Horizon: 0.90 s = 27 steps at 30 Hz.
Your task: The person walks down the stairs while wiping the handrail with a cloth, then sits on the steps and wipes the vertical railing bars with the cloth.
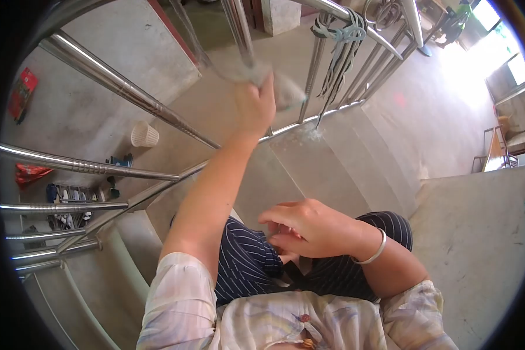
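My left hand (256,108) reaches forward to the stair railing. It is closed on a pale grey cloth (290,93), blurred by motion, which lies against an upright metal bar (237,29). One end of the cloth sticks out to the right of my fist. Above my lap, my right hand (312,227) is loosely curled, with a gap between fingers and thumb and nothing visible in it. A light bangle (374,247) circles that wrist. Dark striped trousers (245,256) cover my bent legs.
Steel bars (111,76) run along the left. Dark and pale cords (341,41) hang tied to the railing. Steps (332,157) descend ahead. Below are a white basket (144,135), a shoe rack (70,204) and a wooden table (496,151). A person (458,20) is at the far right.
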Available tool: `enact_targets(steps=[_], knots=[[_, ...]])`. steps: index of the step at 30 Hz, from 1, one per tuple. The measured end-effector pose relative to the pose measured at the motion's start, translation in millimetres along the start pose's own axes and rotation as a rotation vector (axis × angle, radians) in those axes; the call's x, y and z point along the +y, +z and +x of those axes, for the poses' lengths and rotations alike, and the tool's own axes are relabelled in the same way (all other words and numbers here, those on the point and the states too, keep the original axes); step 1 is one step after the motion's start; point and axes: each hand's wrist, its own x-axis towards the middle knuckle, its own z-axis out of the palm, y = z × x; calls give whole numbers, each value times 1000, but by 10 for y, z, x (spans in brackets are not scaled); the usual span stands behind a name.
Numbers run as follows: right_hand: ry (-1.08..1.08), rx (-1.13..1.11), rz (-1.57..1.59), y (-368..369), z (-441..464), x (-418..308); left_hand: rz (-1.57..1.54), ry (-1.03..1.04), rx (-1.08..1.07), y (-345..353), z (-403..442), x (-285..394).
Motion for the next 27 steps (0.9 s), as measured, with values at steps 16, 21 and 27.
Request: enact_targets(steps=[16, 21, 27], knots=[[78, 13, -167, -152, 42, 160, -648, -1006, -386, -171, -734, -602], [71, 21, -178, -112, 141, 233, -1139, -918, -316, -1124, -479, 499], [114, 14, -286, -83, 229, 243, -1042, -563, 62, -2179, -392, 1126]])
